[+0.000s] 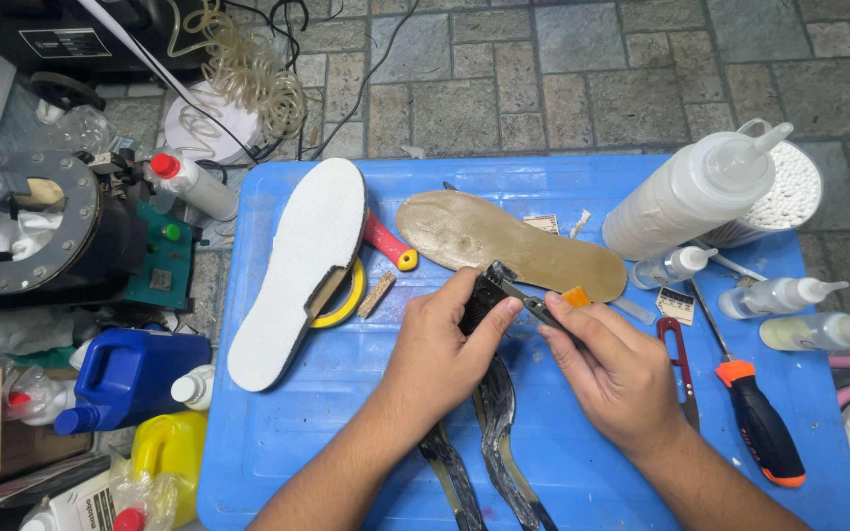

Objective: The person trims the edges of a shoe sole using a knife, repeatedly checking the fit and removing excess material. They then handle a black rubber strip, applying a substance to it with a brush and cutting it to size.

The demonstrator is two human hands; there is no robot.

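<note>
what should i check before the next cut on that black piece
1. Left hand grips the black piece firmly: ok, fingers wrap its upper end.
2. Right hand has control of the orange-handled knife: ok, pinched near the blade.
3. Blade clear of the left thumb: cannot tell, the tip sits very close to it.
4. Black strips lying under the wrists out of the way: not ok, they lie right below both hands.
5. Tan insole clear of the blade: ok, it lies behind the hands.
6. Blue table top has free space in front: ok.
</note>
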